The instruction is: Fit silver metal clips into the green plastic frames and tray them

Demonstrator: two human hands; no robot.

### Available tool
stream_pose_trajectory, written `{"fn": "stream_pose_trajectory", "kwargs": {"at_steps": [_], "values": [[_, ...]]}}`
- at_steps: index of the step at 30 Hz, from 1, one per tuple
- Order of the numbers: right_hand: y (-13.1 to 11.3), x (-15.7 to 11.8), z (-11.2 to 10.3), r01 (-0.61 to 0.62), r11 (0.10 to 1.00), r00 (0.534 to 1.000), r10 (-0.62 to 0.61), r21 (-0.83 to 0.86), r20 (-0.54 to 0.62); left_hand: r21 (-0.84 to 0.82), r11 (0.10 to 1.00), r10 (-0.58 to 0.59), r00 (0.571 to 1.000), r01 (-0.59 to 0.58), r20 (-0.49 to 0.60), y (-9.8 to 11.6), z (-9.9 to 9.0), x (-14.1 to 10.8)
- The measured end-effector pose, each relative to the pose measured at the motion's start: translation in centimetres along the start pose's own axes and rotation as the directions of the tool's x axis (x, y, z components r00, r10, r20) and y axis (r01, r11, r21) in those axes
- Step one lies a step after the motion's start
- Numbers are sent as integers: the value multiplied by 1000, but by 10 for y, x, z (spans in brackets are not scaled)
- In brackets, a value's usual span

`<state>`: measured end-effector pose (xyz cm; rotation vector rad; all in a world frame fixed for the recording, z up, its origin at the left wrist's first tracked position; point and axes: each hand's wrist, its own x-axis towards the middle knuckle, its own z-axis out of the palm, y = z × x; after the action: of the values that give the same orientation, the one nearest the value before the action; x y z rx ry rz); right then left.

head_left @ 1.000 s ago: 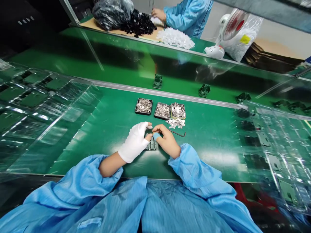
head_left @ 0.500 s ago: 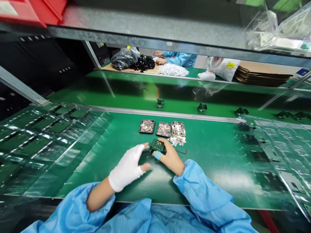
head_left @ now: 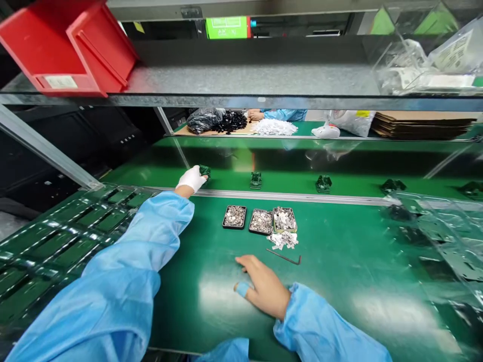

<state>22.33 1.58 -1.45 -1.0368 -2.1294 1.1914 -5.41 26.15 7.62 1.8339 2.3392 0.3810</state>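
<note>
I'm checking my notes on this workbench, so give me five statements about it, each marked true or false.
1. The left hand holds a green circuit board. True.
2. The right hand grips the bent metal rod. False: the rod lies on the table, apart from that hand.
3. Three small trays hold metal pieces. True.
4. The red bin is at the shelf's right end. False: it is at the left.
5. A blue wrap is on the right thumb. True.

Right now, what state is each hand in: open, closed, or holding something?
White-gloved left hand: closed on a small green circuit-board assembly.
Bare right hand, blue band on thumb: open, holding nothing visible.
</note>
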Motion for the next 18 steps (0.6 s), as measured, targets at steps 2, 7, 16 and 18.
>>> {"fn": "stream_pose_trajectory", "kwargs": {"at_steps": [2, 7, 16, 18], "values": [[-1, -1, 1, -1, 997, 999, 5, -73, 51, 24, 998, -55, 998, 55, -10, -8, 1, 17], [3, 0, 1, -33, 994, 997, 40, -100, 69, 40, 996, -73, 997, 73, -20, -24, 7, 22], [1, -2, -4, -58, 989, 990, 75, -139, 116, 109, 994, -13, 1000, 14, -7, -17, -20, 28], [4, -4, -4, -42, 986, 990, 63, -161, 128, 111, 993, 43, 999, -43, 10, -14, -40, 28]]}}
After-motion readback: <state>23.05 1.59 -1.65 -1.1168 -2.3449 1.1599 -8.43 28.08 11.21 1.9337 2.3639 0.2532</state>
